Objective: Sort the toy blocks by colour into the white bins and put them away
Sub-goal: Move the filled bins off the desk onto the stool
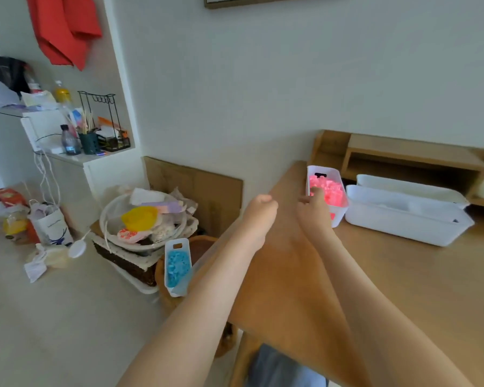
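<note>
A white bin [338, 216] full of pink blocks [330, 191] stands at the far left of the wooden table [403, 280]. My right hand [315, 212] grips this bin at its near left wall, one finger over the rim and the thumb outside. To its left my left hand [260, 215] hovers over the table's edge with its fingers curled under, holding nothing I can see. Beside the table, lower down, a second white bin [167, 261] with blue blocks [177, 265] sits on a round wooden stool.
Two longer white bins [397, 227] stand right of the pink one, in front of a wooden desk shelf [403, 155]. On the floor to the left are a basket of clutter [146, 219], cardboard [196, 180] and bags.
</note>
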Available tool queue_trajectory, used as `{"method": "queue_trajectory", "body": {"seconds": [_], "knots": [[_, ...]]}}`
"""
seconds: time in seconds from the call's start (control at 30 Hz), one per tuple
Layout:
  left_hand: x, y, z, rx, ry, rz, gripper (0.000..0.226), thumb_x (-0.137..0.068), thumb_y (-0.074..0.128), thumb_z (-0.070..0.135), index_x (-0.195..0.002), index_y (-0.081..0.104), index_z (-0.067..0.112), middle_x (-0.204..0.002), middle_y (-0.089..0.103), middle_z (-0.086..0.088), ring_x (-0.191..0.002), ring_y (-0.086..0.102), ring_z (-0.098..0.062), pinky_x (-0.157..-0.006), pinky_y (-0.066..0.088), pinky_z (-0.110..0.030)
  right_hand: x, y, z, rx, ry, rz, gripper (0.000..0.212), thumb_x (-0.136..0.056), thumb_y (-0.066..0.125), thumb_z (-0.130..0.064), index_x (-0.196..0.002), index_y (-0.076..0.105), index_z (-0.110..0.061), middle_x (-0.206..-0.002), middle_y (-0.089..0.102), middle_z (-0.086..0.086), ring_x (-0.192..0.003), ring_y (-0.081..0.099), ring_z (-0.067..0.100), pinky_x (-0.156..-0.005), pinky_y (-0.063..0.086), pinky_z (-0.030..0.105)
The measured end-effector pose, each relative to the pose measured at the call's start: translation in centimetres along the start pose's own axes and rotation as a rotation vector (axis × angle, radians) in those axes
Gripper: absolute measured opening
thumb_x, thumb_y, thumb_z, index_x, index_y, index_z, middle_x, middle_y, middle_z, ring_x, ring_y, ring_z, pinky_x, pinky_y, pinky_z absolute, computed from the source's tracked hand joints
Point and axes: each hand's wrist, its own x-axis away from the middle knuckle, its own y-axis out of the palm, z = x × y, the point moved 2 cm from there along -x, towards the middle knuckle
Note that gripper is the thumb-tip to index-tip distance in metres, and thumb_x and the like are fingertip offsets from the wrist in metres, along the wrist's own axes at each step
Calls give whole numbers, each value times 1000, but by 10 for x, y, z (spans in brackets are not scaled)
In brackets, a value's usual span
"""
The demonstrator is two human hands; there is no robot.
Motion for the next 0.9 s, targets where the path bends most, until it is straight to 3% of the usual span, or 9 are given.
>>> {"method": "queue_trajectory", "body": {"seconds": [0.1, 0.17, 0.27, 0.37, 0.57, 0.63, 0.73, 0.83, 0.9], "knots": [[-6, 22, 0, -14, -23, -53, 17, -91, 45, 15, -81, 51, 28, -104, 52, -1, -99, 52, -18, -99, 42, -35, -5, -15, 11, 95, -43, 32, 39, -88, 44, -5, -126, 39, -9, -87, 57, 9, -69, 51, 16, -58, 38, 27], [-11, 30, 0, -7, -38, -83, 22, -90, 43, 13, -72, 44, 26, -94, 47, -1, -90, 46, -16, -93, 41, -34, -8, -18, 9, 155, -15, 47, 34, -89, 44, -7, -124, 40, -9, -90, 59, 12, -73, 52, 19, -64, 42, 31], [-13, 34, 1, 2, -67, -117, 18, -92, 43, 13, -81, 48, 25, -89, 47, 0, -91, 48, -18, -92, 43, -33, -12, -27, 11, 277, 95, 32, 24, -90, 44, -10, -113, 45, -2, -77, 51, 6, -70, 52, 22, -62, 44, 33], [-12, 31, 1, 21, -93, -130, 15, -96, 44, 16, -106, 54, 18, -110, 54, -4, -106, 55, -20, -93, 49, -33, -14, -28, 18, 384, 203, -47, 15, -89, 44, -10, -103, 42, -5, -73, 54, 10, -68, 61, 28, -66, 55, 37], [-12, 19, -8, -23, -173, -197, 19, -91, 50, 18, -102, 62, 8, -106, 66, -12, -98, 64, -21, -87, 54, -30, -6, -4, 4, 251, 95, -137, 19, -94, 41, -19, -92, 54, -4, -80, 65, 11, -68, 64, 29, -59, 55, 37], [-12, 10, -8, -2, -190, -200, 24, -92, 47, 21, -102, 64, 6, -96, 68, -12, -89, 65, -23, -87, 54, -30, -1, 14, -6, 285, 39, -186, 27, -95, 38, -20, -90, 59, -3, -82, 68, 14, -71, 66, 30, -68, 56, 39], [-17, -12, -9, 115, -232, -120, 35, -98, 41, 34, -114, 60, 9, -104, 63, -10, -88, 61, -21, -71, 54, -27, 15, 39, -20, 238, -58, -221, 19, -93, 40, -19, -78, 50, -15, -74, 63, 7, -65, 59, 23, -59, 47, 30], [-16, -40, -10, 162, -262, -39, 31, -98, 42, 37, -107, 63, 15, -105, 62, -6, -92, 58, -19, -69, 52, -28, 32, 60, -36, 163, -82, -299, 6, -90, 45, -17, -91, 48, -11, -80, 61, 6, -72, 58, 20, -63, 45, 29], [-10, -60, -10, 210, -286, -23, 23, -96, 46, 35, -91, 63, 20, -98, 62, -2, -83, 59, -15, -68, 52, -28, 42, 80, -51, 145, -125, -350, 20, -87, 46, -9, -106, 50, -6, -94, 65, 12, -88, 61, 27, -78, 51, 38]]}}
